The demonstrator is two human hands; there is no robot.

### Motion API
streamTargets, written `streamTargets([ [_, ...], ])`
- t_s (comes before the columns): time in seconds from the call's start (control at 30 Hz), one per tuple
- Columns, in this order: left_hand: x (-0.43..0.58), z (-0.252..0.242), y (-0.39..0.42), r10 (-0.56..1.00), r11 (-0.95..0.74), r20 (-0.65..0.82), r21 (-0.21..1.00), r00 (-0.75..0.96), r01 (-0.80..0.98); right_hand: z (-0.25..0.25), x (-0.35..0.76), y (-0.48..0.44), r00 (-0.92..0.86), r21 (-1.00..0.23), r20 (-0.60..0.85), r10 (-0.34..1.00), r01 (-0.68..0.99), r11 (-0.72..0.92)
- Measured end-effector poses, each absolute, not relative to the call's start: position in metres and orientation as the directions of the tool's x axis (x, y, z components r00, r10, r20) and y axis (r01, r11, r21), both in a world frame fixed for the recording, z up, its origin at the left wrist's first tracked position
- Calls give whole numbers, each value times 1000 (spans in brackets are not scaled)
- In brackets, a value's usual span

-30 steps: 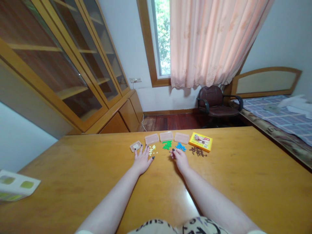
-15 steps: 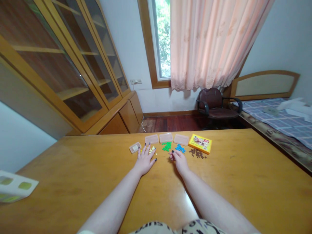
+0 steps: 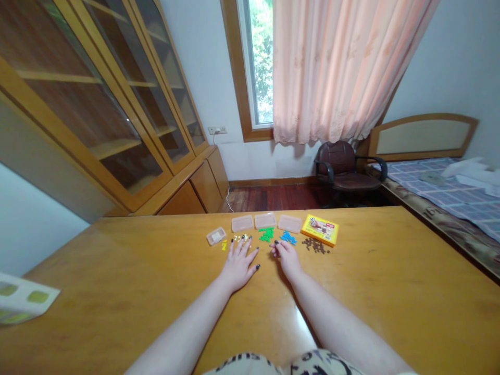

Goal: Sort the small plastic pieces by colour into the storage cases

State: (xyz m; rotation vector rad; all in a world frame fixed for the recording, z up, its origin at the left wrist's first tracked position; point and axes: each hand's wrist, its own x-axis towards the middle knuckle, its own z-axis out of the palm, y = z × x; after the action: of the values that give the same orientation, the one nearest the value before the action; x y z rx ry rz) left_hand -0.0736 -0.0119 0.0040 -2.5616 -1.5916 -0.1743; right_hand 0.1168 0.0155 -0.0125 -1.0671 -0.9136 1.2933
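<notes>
My left hand (image 3: 239,264) lies with its fingers spread over the wooden table, fingertips at a scatter of small whitish pieces (image 3: 245,238). Just left of those fingers are a few yellow pieces (image 3: 224,245). My right hand (image 3: 285,255) is closed in a pinch near the blue pieces (image 3: 288,238); whatever its fingertips hold is too small or hidden to make out. Between and beyond the two hands sits a pile of green pieces (image 3: 266,234). Brown pieces (image 3: 315,246) are spread to the right of my right hand.
Clear plastic trays (image 3: 242,224) stand in a row behind the piles, with a smaller tray (image 3: 216,236) at the left. A yellow box (image 3: 320,229) lies at the right end. Beyond the table (image 3: 375,291) are a chair (image 3: 344,166) and a bed (image 3: 449,182).
My left hand has shifted slightly right and toward me, uncovering the yellow pieces and more of the whitish ones. My right hand stays in its pinch at nearly the same place.
</notes>
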Motion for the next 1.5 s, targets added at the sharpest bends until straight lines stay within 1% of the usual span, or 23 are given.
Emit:
streamTargets([
  [0.1, -74, 0, -40, 872, -469, 137, -43, 470, 882, -13, 116, 16, 94, -957, -49, 994, -288, -20],
  [0.17, -84, -4, -55, 885, -443, 139, -47, 445, 895, -13, 116, 16, 87, -955, -59, 994, -295, -31],
  [0.27, -109, -5, -64, 933, -323, 153, -48, 326, 945, -12, 117, 16, 66, -953, -81, 995, -298, -58],
  [0.37, -134, -1, -52, 974, -176, 139, -48, 181, 983, -11, 117, 16, 58, -955, -77, 995, -292, -57],
  [0.5, -145, 5, -22, 984, -134, 111, -79, 142, 988, -12, 119, 15, 60, -963, -52, 997, -266, -34],
  [0.57, -141, 6, -8, 981, -152, 107, -84, 160, 985, -12, 119, 15, 67, -967, -50, 997, -254, -31],
  [0.67, -128, 5, 7, 963, -244, 99, -71, 251, 967, -13, 119, 16, 71, -970, -49, 996, -240, -31],
  [0.73, -122, 2, 11, 955, -276, 93, -59, 281, 959, -14, 119, 16, 70, -971, -41, 997, -237, -23],
  [0.93, -125, -3, 7, 982, -184, 36, -62, 186, 981, -14, 117, 15, 79, -966, -49, 996, -257, -27],
  [1.0, -126, -4, -1, 991, -127, 39, -76, 130, 989, -13, 117, 15, 79, -965, -56, 995, -259, -34],
  [1.07, -123, -6, -13, 991, -121, 48, -84, 125, 989, -13, 116, 15, 75, -966, -56, 996, -257, -35],
  [1.17, -109, -10, -30, 950, -311, -21, -40, 311, 949, -13, 116, 15, 77, -966, -50, 996, -257, -29],
  [1.23, -97, -13, -32, 925, -375, -63, -1, 374, 927, -14, 116, 15, 78, -964, -43, 996, -266, -21],
  [1.3, -87, -14, -26, 936, -345, -67, 16, 345, 938, -15, 117, 15, 77, -963, -34, 996, -271, -12],
  [1.5, -72, -12, 7, 971, -240, 6, 40, 240, 970, -18, 119, 17, 80, -972, -21, 997, -236, -1],
])
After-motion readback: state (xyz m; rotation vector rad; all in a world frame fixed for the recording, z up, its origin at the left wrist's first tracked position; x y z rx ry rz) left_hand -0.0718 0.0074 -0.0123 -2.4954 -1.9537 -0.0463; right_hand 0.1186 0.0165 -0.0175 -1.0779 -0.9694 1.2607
